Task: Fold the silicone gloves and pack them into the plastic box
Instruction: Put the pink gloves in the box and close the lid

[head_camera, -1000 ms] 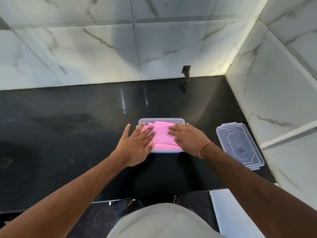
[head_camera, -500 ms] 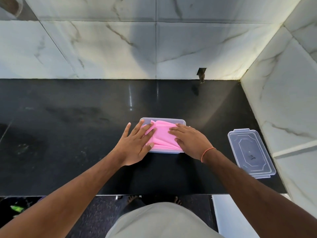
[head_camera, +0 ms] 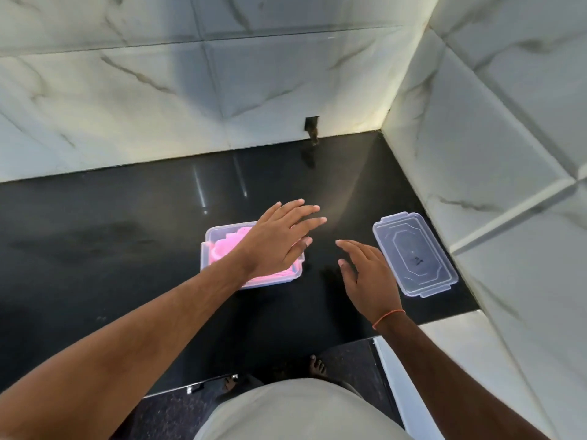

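The clear plastic box (head_camera: 208, 246) stands on the black counter (head_camera: 111, 242), with the folded pink silicone gloves (head_camera: 227, 247) lying inside it. My left hand (head_camera: 279, 241) hovers flat over the box's right half, fingers straight and spread, pointing right; it hides part of the gloves. To the right of the box my right hand (head_camera: 365, 274) is lifted above the counter, fingers relaxed and holding nothing, between the box and the clear lid (head_camera: 414, 254). The lid lies flat near the right wall.
White marble-tiled walls (head_camera: 254, 100) close the counter at the back and on the right. A small dark notch (head_camera: 312, 127) sits low in the back wall. The counter's front edge runs just above my feet.
Both hands have lifted off the pink gloves. My right hand moved right, towards the lid, and my left hand slid right across the box. The camera view shifted left.
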The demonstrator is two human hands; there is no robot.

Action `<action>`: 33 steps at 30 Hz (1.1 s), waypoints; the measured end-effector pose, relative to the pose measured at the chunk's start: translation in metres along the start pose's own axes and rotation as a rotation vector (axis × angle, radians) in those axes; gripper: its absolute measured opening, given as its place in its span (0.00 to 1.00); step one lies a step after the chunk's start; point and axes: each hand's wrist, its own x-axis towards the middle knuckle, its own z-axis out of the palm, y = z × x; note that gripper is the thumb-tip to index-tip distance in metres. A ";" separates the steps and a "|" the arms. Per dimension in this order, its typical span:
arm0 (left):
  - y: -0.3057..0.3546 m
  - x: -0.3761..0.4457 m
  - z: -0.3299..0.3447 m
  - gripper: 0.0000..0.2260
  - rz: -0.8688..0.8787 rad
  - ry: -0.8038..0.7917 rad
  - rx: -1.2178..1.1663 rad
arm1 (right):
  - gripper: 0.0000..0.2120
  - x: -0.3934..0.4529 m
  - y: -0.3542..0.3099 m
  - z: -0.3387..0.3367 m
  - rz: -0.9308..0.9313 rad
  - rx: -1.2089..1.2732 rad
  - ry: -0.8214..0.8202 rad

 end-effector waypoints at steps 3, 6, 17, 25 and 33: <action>0.016 0.047 0.014 0.23 0.116 -0.064 0.000 | 0.18 -0.015 0.027 -0.010 0.170 -0.009 0.076; 0.034 0.091 0.033 0.24 0.160 -0.135 -0.035 | 0.18 -0.030 0.054 -0.020 0.299 -0.034 0.140; 0.085 0.189 0.105 0.29 -0.271 -0.369 -0.305 | 0.25 -0.062 0.112 -0.035 0.839 0.361 0.325; 0.075 0.198 0.111 0.04 -0.559 -0.324 -0.446 | 0.33 -0.049 0.125 -0.029 1.031 0.605 0.510; 0.028 0.171 0.062 0.14 -0.609 -0.130 -0.650 | 0.12 -0.016 0.103 -0.018 1.069 0.954 0.512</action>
